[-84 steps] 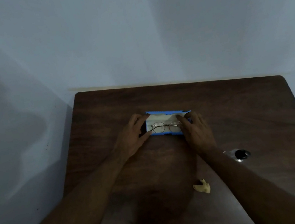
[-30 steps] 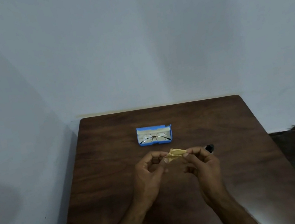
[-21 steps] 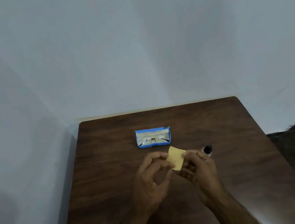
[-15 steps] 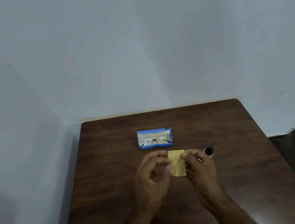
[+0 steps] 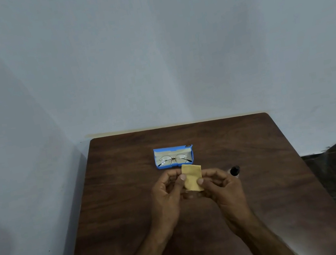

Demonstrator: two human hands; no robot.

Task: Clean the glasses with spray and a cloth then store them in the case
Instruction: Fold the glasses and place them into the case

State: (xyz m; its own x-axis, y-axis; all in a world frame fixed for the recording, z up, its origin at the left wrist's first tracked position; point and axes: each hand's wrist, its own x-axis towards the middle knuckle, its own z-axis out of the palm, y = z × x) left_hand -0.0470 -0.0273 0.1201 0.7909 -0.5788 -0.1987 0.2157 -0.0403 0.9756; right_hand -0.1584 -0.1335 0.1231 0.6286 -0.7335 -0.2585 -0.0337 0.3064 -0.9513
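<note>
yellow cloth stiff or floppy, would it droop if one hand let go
Probably floppy: the yellow cloth looks thin and is spread flat with the left hand and right hand pinching its two sides. Likely very light, since fingertip pinches alone carry it above the table. Released on one side, it would probably droop, not fall.

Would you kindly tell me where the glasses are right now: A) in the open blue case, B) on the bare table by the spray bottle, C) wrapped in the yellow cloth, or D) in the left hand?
A: the glasses lie in the open blue case, while the left hand and right hand pinch the yellow cloth nearer the camera.
</note>
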